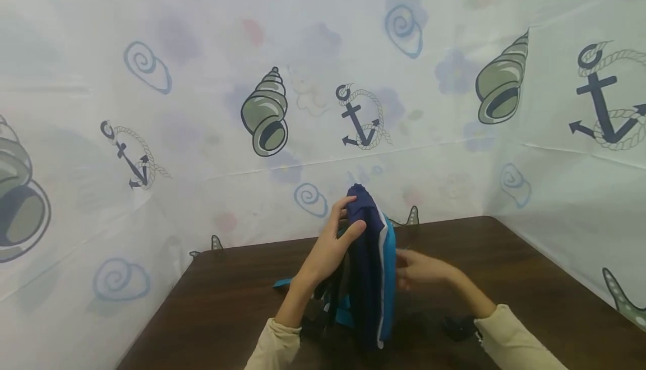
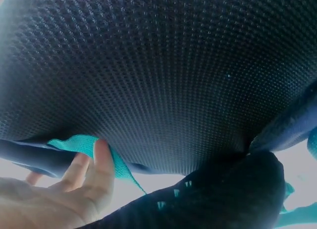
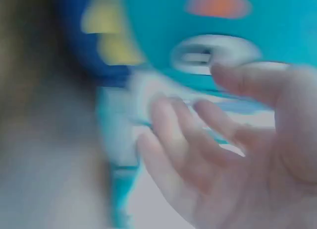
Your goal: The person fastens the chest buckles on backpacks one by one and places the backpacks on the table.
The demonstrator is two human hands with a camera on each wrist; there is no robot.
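Between the left and right edges of the worktop (image 1: 222, 297), short of the far edge, we have a backpack (image 1: 370, 258) standing edge toward us. Reading from the left, a blue strap end (image 1: 282, 283) lies on the wood, pointing toward the left edge. Next comes our left hand (image 1: 328, 246), high on the backpack: its thumb lies along the narrow side facing us and its fingers reach round the upper part, gripping it; the left wrist view shows a fingertip against a teal strip (image 2: 81, 144) by the mesh back. The backpack's long axis is close to upright between our hands, the left being the nearer. Right of it, our right hand (image 1: 424, 269) is lower, facing the bright blue front, fingers loosely bent and apart, pinching nothing; blur keeps us from telling whether the tips touch. Farther right, a dark object (image 1: 456, 328) lies beside our sleeve (image 1: 512, 336), too dim to name.
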